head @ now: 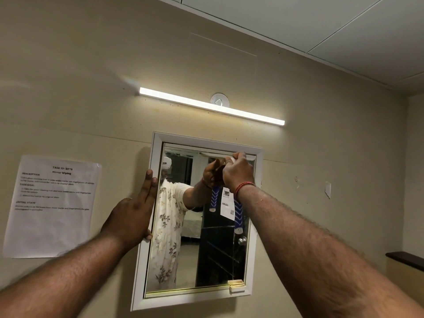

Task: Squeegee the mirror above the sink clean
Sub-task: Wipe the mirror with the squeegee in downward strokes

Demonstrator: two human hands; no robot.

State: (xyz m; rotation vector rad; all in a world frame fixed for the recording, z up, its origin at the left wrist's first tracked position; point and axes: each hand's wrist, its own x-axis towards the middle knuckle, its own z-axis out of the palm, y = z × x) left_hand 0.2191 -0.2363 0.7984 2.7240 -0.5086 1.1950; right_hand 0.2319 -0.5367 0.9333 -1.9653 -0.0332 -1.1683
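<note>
A white-framed mirror (202,255) hangs on the beige wall. My right hand (237,172) is closed around a squeegee at the mirror's top right corner, pressing its head against the glass. The squeegee's blue handle with white chevrons (238,216) hangs below my wrist, and the blade is hidden by my fingers. My left hand (135,211) lies flat with fingers extended along the mirror's left frame edge, holding nothing. The glass reflects a person in a floral shirt and both hands.
A printed task sheet (51,206) is taped to the wall left of the mirror. A lit tube light (211,105) runs above it. A dark shelf (405,260) juts out at the right edge. A small white clip (236,285) sits at the mirror's lower right.
</note>
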